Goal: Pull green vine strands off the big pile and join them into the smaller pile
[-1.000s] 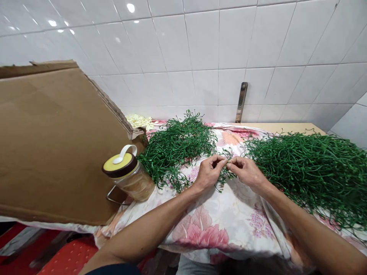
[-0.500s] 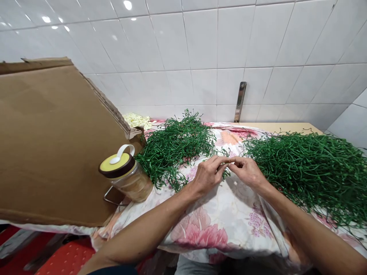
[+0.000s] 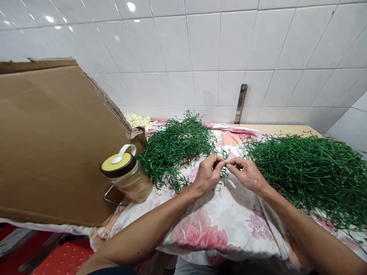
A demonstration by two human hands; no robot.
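Note:
My left hand [image 3: 210, 172] and my right hand [image 3: 246, 172] meet above the flowered cloth, fingertips pinched together. A thin green stem [image 3: 224, 175] with small tips shows at the pinch, mostly hidden by the fingers. To the left of my left hand spreads a loose heap of green stems [image 3: 180, 141], thin and wiry with little knobs at their ends. A larger pile of the same stems [image 3: 309, 172] lies beyond my right hand.
A clear jar [image 3: 136, 183] with a yellow and brown lid stands left, against a large cardboard box [image 3: 51, 145]. Pale yellow pieces [image 3: 139, 120] lie behind it. The floral cloth [image 3: 200, 225] covers the table, and a white tiled wall [image 3: 203, 42] rises behind.
My fingertips have dropped slightly and shifted a little left, with the two hands still meeting. The view has moved slightly; both piles look the same.

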